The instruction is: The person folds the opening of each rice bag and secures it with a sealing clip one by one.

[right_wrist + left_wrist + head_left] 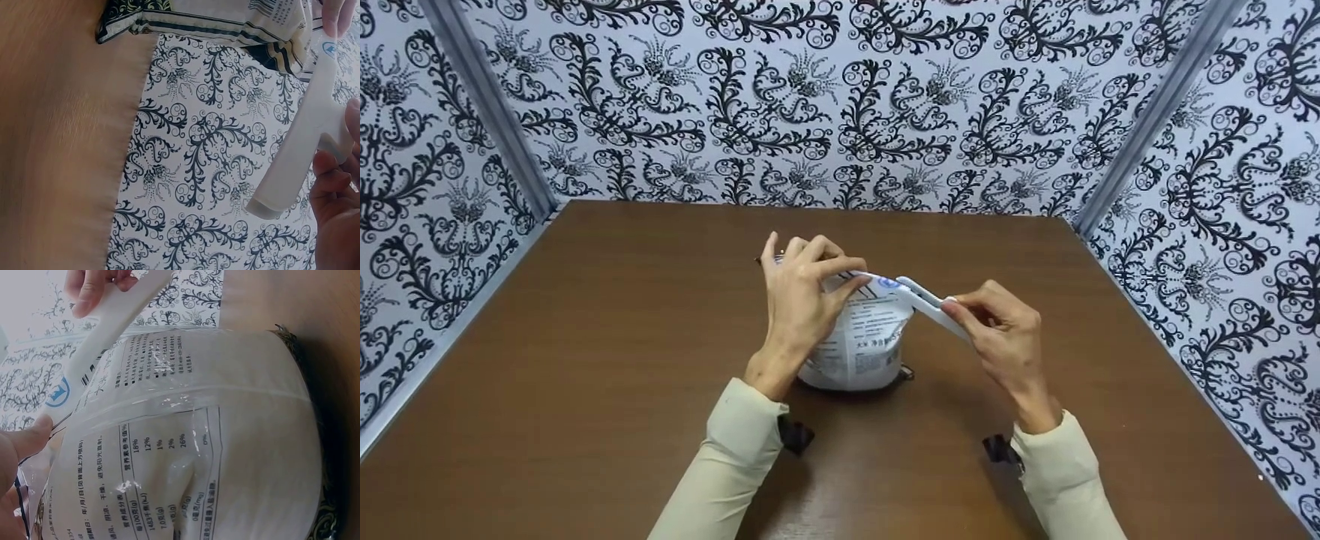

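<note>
A clear-and-white printed rice bag (851,360) stands upright on the table. My left hand (802,300) arches over its top, thumb and fingers pinching the upper edge right beside a blue logo. A long white bag clip (939,318) slants out from that edge, down to the right. In the right wrist view the clip (295,149) has a short side piece, which my right hand (337,197) pinches between thumb and fingers. The left wrist view shows the bag's printed side (169,433) up close, and the clip (104,329) runs along its top.
The brown table (585,337) carries the bag near its middle. Patterned black-and-white walls (840,97) enclose the back and both sides, with metal posts (1162,112) at the corners. Black wrist mounts (795,435) sit at both cuffs.
</note>
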Available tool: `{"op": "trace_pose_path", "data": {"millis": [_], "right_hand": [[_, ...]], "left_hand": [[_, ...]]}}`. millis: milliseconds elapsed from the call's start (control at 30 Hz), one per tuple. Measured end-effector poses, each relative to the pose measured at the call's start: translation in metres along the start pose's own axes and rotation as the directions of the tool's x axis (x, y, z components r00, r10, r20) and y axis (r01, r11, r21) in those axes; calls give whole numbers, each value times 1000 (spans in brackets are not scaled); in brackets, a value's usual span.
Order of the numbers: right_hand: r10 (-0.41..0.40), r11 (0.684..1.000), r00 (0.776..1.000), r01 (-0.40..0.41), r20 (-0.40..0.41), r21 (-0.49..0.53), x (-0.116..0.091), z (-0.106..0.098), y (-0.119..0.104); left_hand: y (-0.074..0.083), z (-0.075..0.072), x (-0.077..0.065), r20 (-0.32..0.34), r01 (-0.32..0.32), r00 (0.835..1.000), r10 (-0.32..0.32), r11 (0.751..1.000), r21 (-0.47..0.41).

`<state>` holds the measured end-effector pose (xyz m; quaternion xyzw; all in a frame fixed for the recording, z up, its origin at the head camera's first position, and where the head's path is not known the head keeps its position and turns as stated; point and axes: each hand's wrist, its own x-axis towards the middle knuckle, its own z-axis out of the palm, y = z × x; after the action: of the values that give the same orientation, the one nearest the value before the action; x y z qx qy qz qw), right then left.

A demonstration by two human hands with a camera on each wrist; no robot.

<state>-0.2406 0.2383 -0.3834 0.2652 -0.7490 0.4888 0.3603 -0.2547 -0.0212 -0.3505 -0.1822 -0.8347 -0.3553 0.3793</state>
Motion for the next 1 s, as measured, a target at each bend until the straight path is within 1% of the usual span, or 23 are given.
{"op": "trace_pose_path", "data": {"millis": [167, 300, 467, 600, 833, 1000], "right_hand": [[7, 1000, 1000, -7, 23, 14, 3, 5, 2], [17, 999, 999, -19, 30, 50, 5, 8, 4], [28, 996, 999, -30, 25, 78, 5, 10, 5], [39, 996, 999, -40, 14, 82, 5, 11, 5], [85, 996, 996, -86, 37, 25, 6, 11, 6], [118, 993, 992, -118, 36, -7, 5, 10, 5]], "left_hand": [[-1, 0, 0, 4, 7, 1000, -6, 1000, -24], [-1, 0, 0, 6, 13, 1000, -13, 999, -31], [-1, 0, -2, 13, 23, 1000, -22, 999, -29], [0, 1, -2, 18, 24, 1000, -23, 999, -36], [0, 1, -1, 14, 28, 1000, -27, 999, -23], [2, -2, 1, 41, 38, 998, -37, 999, -15]]}}
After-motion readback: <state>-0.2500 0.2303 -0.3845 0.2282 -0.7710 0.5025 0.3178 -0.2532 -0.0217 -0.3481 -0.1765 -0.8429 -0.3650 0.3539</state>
